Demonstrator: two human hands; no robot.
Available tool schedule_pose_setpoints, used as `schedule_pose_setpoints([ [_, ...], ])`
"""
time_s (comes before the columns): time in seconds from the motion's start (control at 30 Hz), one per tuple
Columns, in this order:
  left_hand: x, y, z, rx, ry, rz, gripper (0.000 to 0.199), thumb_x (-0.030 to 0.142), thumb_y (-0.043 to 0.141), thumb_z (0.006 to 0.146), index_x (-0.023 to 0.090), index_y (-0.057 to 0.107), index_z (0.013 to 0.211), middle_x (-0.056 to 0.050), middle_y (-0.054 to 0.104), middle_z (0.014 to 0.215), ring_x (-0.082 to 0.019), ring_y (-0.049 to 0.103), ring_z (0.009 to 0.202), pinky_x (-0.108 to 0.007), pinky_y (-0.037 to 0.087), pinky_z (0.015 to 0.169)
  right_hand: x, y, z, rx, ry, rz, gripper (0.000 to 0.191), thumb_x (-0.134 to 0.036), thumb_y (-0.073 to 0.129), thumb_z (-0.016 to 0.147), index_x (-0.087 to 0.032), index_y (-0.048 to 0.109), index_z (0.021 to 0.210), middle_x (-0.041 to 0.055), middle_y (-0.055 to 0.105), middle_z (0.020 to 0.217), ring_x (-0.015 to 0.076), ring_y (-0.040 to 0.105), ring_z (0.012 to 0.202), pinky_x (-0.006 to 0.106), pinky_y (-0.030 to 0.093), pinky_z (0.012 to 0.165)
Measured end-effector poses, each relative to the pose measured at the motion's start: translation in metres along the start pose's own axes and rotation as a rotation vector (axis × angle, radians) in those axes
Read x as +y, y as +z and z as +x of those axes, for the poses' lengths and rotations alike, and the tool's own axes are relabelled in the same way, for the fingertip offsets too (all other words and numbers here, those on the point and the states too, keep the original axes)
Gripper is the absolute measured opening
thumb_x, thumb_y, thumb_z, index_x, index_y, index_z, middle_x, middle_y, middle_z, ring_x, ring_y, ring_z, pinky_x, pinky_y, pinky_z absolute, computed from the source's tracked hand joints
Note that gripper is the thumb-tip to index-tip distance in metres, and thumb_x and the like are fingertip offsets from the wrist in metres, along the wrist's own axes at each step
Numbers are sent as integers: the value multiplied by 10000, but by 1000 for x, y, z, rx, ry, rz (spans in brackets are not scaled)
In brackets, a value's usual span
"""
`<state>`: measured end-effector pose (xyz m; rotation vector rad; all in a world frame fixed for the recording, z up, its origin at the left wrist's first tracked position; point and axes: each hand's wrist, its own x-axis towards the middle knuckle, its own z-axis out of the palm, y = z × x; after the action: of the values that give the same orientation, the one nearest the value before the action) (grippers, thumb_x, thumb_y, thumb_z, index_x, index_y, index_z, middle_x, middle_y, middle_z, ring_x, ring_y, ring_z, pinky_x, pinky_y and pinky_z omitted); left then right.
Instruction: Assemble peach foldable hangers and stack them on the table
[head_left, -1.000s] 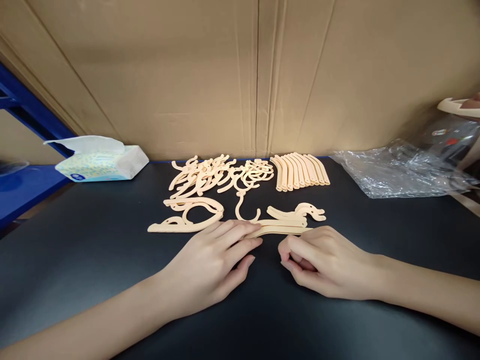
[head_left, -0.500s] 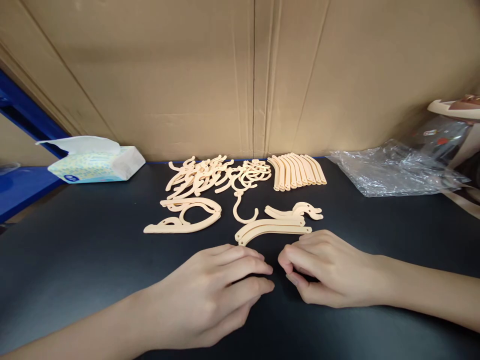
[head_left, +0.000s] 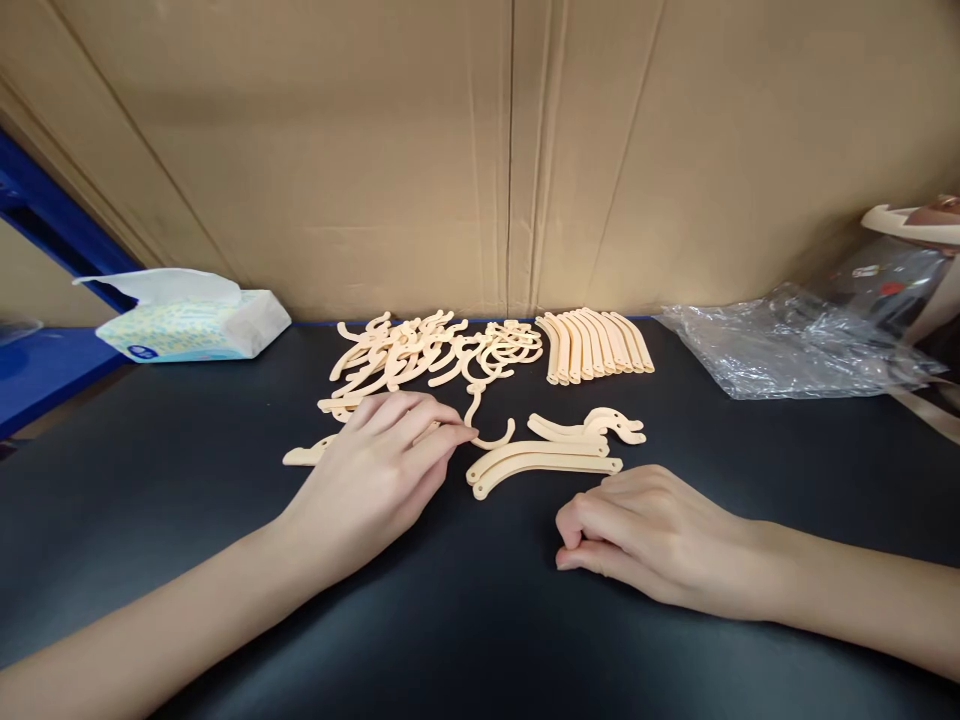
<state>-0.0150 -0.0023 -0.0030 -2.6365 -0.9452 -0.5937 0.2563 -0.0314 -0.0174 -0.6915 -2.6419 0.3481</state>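
Observation:
My left hand hovers over cream curved pieces at the left centre, partly hiding them, its fingertips at the left edge of a cream hook. Its fingers are bent and slightly apart; nothing shows held. My right hand rests on the black tabletop with its fingers curled; whether they hold anything is hidden. Between the hands lie two long curved arms, side by side. Just behind them are shorter curved pieces with a rounded, notched end.
Behind lie a loose pile of cream pieces, a heap of hooks and a neat row of curved arms. A tissue pack stands left, clear plastic bags right, cardboard behind.
My left hand has moved forward and left, from the front of the table to the hook and the pieces beside it. My right hand has barely moved; its thumb has shifted slightly.

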Motion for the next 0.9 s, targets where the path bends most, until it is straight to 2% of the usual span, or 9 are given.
schedule_pose_setpoints([
  [0.2, 0, 3, 0, -39, 47, -32, 283, 89, 407, 957, 171, 622, 1122, -53, 663, 1152, -230, 555, 1117, -384, 427, 900, 0, 1, 2, 4, -21, -50, 224, -254, 401, 1015, -170, 572, 898, -18, 643, 690, 97, 569, 561, 230, 348, 519],
  [0.4, 1, 3, -1, -47, 71, -46, 280, 86, 396, 954, 181, 651, 1021, -40, 674, 1184, -221, 564, 1177, -409, 420, 979, -1, 1, 2, 0, -11, -52, 255, -266, 388, 1018, -174, 592, 894, -13, 657, 707, 96, 581, 579, 232, 367, 542],
  [0.6, -1, 9, -8, -33, 122, -78, 325, 90, 372, 973, 172, 615, 1171, -30, 635, 1274, -182, 525, 1255, -375, 366, 1093, -3, -2, 3, -51, 6, -17, 210, -238, 415, 1002, -181, 587, 895, -15, 661, 742, 95, 589, 611, 234, 373, 566],
  [0.9, -2, 10, -8, -89, 85, -131, 340, 79, 377, 950, 174, 601, 1188, -56, 583, 1337, -188, 493, 1286, -401, 382, 1106, -5, -4, 4, -67, 23, 17, 188, -228, 431, 988, -185, 590, 898, -11, 662, 754, 99, 588, 628, 235, 374, 573],
])
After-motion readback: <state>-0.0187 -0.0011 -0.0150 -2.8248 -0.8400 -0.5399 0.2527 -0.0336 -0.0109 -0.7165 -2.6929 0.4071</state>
